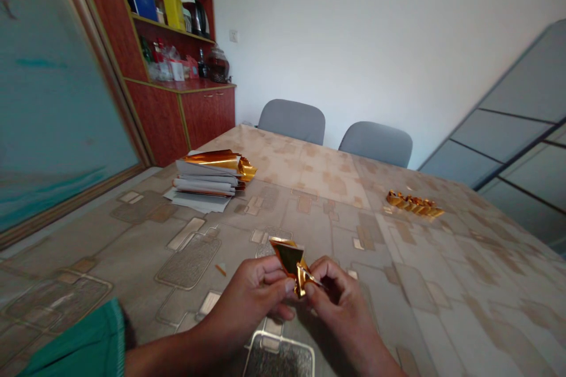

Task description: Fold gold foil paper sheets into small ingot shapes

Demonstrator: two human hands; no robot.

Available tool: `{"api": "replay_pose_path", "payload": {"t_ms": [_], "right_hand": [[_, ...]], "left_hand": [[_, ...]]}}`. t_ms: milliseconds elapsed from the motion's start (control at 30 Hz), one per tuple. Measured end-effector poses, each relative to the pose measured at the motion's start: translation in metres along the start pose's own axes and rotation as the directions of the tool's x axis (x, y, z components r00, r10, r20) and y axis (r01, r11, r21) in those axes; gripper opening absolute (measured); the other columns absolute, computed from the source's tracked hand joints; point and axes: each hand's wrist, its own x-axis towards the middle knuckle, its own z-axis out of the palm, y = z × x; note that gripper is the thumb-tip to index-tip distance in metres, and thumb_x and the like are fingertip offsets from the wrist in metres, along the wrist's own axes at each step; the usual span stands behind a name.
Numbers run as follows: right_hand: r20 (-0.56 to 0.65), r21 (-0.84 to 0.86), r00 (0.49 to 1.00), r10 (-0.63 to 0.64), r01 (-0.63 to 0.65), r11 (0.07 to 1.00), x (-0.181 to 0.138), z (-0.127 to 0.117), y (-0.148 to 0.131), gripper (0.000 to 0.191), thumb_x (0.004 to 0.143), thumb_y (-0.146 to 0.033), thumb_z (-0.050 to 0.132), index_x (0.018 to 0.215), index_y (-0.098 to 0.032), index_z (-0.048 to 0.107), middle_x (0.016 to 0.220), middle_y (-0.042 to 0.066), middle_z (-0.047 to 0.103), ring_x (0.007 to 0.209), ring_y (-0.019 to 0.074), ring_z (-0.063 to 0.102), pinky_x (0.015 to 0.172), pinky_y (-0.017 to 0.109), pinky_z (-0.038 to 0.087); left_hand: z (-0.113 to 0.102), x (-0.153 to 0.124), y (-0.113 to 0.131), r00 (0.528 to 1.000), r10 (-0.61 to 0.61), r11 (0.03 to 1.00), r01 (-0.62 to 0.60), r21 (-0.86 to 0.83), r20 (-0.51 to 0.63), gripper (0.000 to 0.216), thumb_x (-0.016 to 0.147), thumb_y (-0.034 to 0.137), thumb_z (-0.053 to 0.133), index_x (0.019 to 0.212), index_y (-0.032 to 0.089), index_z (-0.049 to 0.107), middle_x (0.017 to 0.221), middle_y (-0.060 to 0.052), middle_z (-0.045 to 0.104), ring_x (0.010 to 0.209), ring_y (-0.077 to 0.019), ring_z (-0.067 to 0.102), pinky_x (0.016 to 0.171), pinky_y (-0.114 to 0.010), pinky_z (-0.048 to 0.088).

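A partly folded piece of shiny gold foil paper (289,256) is held up above the near part of the table. My left hand (260,288) pinches its lower left side between thumb and fingers. At the lower right, my right hand (333,294) grips a narrow folded end of the same paper, thumb pressed against it. Farther off to the left lies a stack of gold and white paper sheets (206,182), its top sheet curled. On the right side of the table sits a row of folded gold paper pieces (413,204).
A patterned cloth covers the table (336,230), with a small orange scrap (220,270) on it. Two grey chairs (292,121) stand behind. A red wooden cabinet (207,109) with bottles and a kettle is at the back left.
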Motion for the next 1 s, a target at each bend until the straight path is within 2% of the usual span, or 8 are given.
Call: {"api": "replay_pose_path", "payload": {"t_ms": [133, 267, 400, 500, 567, 667, 767, 1000], "right_hand": [[-0.024, 0.099, 0.998, 0.062, -0.059, 0.993, -0.005, 0.005, -0.001, 0.041, 0.083, -0.055, 0.076, 0.074, -0.020, 0.057, 0.064, -0.002, 0.058, 0.056, 0.0123, 0.050, 0.055, 0.026, 0.041], [-0.019, 0.139, 0.999, 0.027, -0.024, 0.990, -0.006, 0.006, -0.002, 0.042, 0.087, -0.057, 0.072, 0.075, -0.019, 0.059, 0.067, 0.000, 0.063, 0.060, 0.0138, 0.057, 0.059, 0.028, 0.047], [-0.025, 0.046, 1.000, -0.012, 0.013, 0.999, -0.003, 0.004, -0.001, 0.043, 0.083, -0.056, 0.077, 0.071, -0.019, 0.059, 0.063, -0.001, 0.063, 0.056, 0.0126, 0.056, 0.054, 0.025, 0.043], [-0.041, -0.006, 0.999, -0.020, 0.019, 1.000, -0.002, 0.003, 0.000, 0.042, 0.086, -0.056, 0.072, 0.073, -0.019, 0.057, 0.062, -0.002, 0.060, 0.054, 0.0122, 0.053, 0.052, 0.024, 0.041], [-0.057, -0.136, 0.995, -0.077, 0.069, 0.988, -0.003, 0.003, -0.002, 0.038, 0.090, -0.050, 0.069, 0.071, -0.020, 0.056, 0.061, -0.003, 0.056, 0.053, 0.0116, 0.049, 0.051, 0.023, 0.037], [-0.017, -0.427, 0.963, -0.268, 0.235, 0.873, -0.004, 0.001, -0.008, 0.030, 0.092, -0.033, 0.066, 0.068, -0.020, 0.054, 0.062, -0.003, 0.053, 0.056, 0.0117, 0.046, 0.051, 0.023, 0.033], [0.082, -0.557, 0.925, -0.371, 0.351, 0.753, -0.004, -0.002, -0.015, 0.024, 0.093, -0.024, 0.064, 0.070, -0.021, 0.056, 0.066, -0.003, 0.055, 0.059, 0.0117, 0.048, 0.053, 0.022, 0.032], [0.218, -0.568, 0.938, -0.271, 0.348, 0.746, -0.003, -0.009, -0.022, 0.023, 0.095, -0.022, 0.064, 0.073, -0.021, 0.058, 0.071, -0.003, 0.058, 0.064, 0.0123, 0.051, 0.058, 0.023, 0.034]], "left_hand": [[0.001, -0.001, -0.001, 0.999, 0.045, 0.998, -0.045, 0.033, -0.006, 0.031, 0.080, 0.042, 0.079, 0.095, 0.016, 0.078, 0.084, -0.008, 0.077, 0.075, -0.0201, 0.071, 0.056, -0.021, 0.049], [0.003, -0.002, -0.001, 0.999, 0.031, 0.999, -0.030, 0.026, -0.010, 0.033, 0.080, 0.043, 0.079, 0.097, 0.015, 0.077, 0.082, -0.008, 0.077, 0.074, -0.0204, 0.071, 0.055, -0.021, 0.050], [0.003, -0.003, 0.001, 0.999, 0.034, 0.999, -0.034, 0.014, 0.005, 0.035, 0.080, 0.047, 0.079, 0.096, 0.016, 0.078, 0.090, -0.009, 0.077, 0.075, -0.0203, 0.072, 0.056, -0.021, 0.052], [0.004, -0.004, 0.003, 0.999, 0.040, 0.999, -0.040, 0.012, -0.003, 0.040, 0.079, 0.052, 0.079, 0.094, 0.015, 0.078, 0.092, -0.010, 0.077, 0.075, -0.0210, 0.072, 0.056, -0.022, 0.052], [0.003, -0.004, 0.003, 0.999, 0.033, 0.999, -0.033, 0.016, 0.001, 0.042, 0.077, 0.055, 0.079, 0.092, 0.015, 0.078, 0.092, -0.010, 0.077, 0.076, -0.0215, 0.073, 0.056, -0.022, 0.053], [0.001, -0.004, 0.000, 0.999, 0.032, 0.999, -0.033, 0.026, 0.023, 0.043, 0.080, 0.057, 0.076, 0.092, 0.015, 0.078, 0.095, -0.011, 0.077, 0.080, -0.0225, 0.073, 0.059, -0.023, 0.055], [-0.001, -0.002, -0.006, 0.998, 0.029, 0.999, -0.030, 0.034, 0.047, 0.044, 0.084, 0.057, 0.073, 0.093, 0.015, 0.078, 0.097, -0.012, 0.077, 0.083, -0.0228, 0.073, 0.061, -0.024, 0.056], [-0.003, 0.002, -0.010, 0.995, -0.048, 0.998, 0.044, 0.051, 0.085, 0.057, 0.073, 0.067, 0.077, 0.088, 0.012, 0.077, 0.089, -0.012, 0.077, 0.083, -0.0240, 0.073, 0.059, -0.023, 0.056]]}}
